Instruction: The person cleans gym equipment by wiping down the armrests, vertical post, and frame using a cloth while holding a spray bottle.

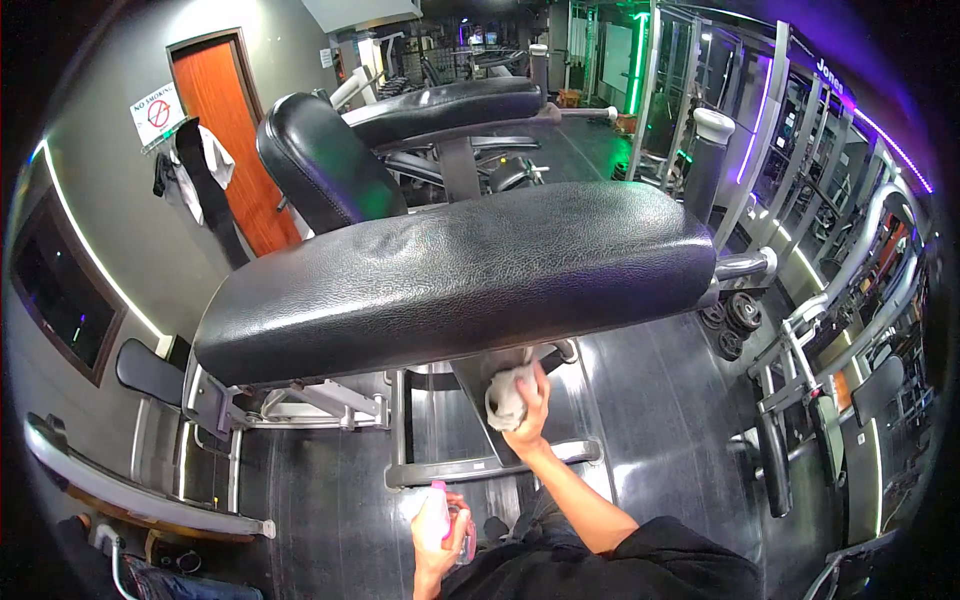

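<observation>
In my right hand [534, 411] is a bunched greyish-white cloth [504, 399], held against the dark metal post [474, 386] beneath a long padded arm rest. This black leather-like pad [465, 274] spans the space before me, creased on top near its left half. My left hand [435, 536] is lower, near my body, gripping a small bottle with a pink spray top [439, 501]; fingers cover much of the bottle. The machine's grey tubular base [495, 471] rests on the floor below the cloth.
Behind the pad stand a black backrest [322, 161] and a second padded arm rest [450, 105]. An upright handle [705, 161] rises at the pad's right end. Weight plates [739, 319] stand at right. A curved bench [142, 487] and blue denim [195, 581] lie at lower left.
</observation>
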The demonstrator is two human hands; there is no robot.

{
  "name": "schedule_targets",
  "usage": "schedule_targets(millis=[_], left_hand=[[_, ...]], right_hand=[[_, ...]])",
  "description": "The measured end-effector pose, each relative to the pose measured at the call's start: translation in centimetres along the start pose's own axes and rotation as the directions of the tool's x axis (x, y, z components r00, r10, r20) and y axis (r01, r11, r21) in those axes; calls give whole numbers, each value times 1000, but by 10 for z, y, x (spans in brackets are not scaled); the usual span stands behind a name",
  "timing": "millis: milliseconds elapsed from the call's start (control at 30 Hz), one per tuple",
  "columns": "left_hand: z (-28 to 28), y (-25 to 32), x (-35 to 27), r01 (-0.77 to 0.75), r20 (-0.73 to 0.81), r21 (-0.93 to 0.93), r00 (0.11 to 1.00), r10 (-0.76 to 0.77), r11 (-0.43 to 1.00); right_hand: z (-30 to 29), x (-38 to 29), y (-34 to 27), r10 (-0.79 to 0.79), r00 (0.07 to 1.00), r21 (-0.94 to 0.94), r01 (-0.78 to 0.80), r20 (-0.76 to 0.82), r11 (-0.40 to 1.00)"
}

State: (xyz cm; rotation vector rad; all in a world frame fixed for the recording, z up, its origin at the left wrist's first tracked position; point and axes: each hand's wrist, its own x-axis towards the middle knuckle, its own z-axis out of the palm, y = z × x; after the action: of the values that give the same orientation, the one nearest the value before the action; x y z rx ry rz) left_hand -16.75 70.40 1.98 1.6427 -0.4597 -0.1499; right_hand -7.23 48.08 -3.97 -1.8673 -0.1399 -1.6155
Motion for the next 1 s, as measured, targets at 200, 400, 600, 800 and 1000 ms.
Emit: schedule_targets(millis=[200, 400, 600, 800, 1000], left_hand=[[1, -9, -1, 29, -35, -58, 999, -31, 998], [11, 2, 5, 26, 42, -108, 999, -22, 994], [10, 7, 1, 21, 54, -77, 998, -17, 997], [2, 8, -7, 21, -54, -59, 998, -24, 998], [-9, 2, -13, 28, -102, -83, 994, -36, 996]], right_hand=[[-65, -125, 29, 589, 720, -75, -609, 367, 790], [-64, -63, 31, 804, 557, 263, -824, 208, 502], [-10, 87, -31, 612, 738, 401, -671, 284, 624], [-10, -34, 28, 421, 905, 183, -424, 55, 887], [-66, -127, 31, 869, 374, -271, -843, 324, 464]])
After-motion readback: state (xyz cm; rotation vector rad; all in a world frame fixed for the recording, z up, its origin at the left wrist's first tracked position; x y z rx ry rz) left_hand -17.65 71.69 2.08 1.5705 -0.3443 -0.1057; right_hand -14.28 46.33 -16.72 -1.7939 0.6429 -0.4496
